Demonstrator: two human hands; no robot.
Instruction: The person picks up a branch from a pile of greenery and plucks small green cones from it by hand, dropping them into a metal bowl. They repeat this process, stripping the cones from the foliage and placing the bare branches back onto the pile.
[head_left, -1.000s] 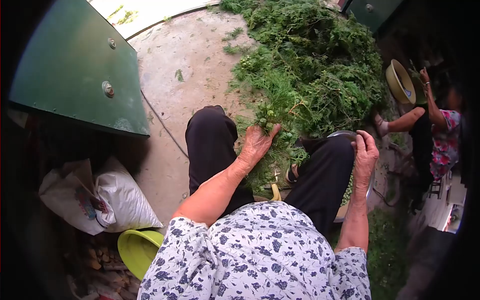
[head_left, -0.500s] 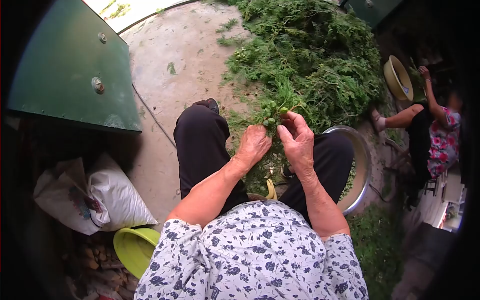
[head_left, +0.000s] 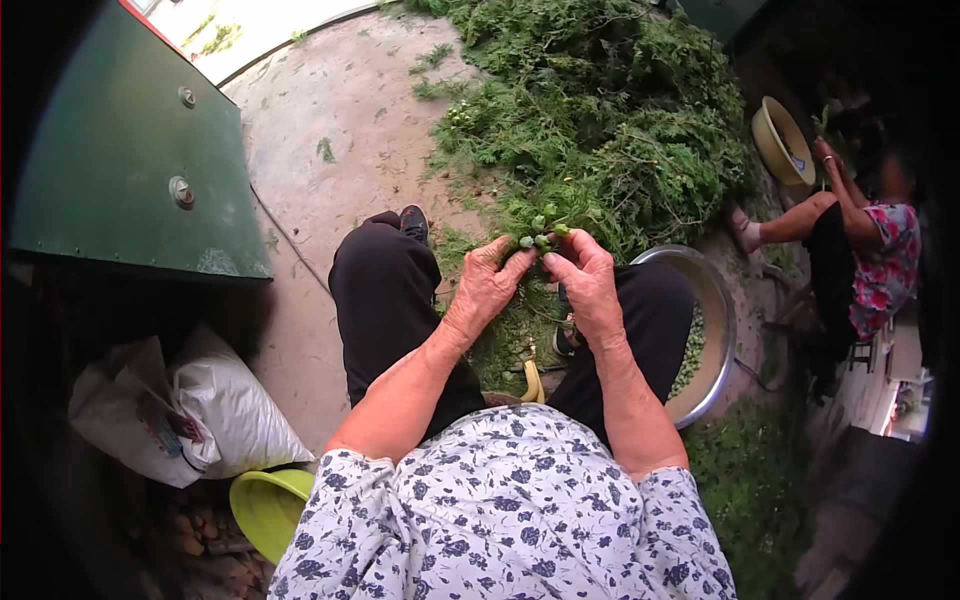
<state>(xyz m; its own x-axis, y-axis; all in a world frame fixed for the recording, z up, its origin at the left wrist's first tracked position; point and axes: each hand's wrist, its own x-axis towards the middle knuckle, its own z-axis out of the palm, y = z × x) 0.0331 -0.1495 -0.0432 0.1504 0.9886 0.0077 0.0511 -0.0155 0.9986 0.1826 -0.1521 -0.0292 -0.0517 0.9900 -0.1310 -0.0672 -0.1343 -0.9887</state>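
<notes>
One large heap of feathery green conifer branches [head_left: 620, 130] fills the upper centre, cut off by the top edge. Beside the black-trousered right knee [head_left: 665, 300], which hides part of it, sits a round, silver-rimmed basin [head_left: 712, 365] containing small green pieces. Left hand [head_left: 485, 288] pinches a leafy sprig bearing small, knobbly green cones [head_left: 542, 241]; right hand [head_left: 592, 285] narrows at them. Step, as judged: cone picking. A pull would call for a steady left pinch. Right fingertip contact cannot be made out.
</notes>
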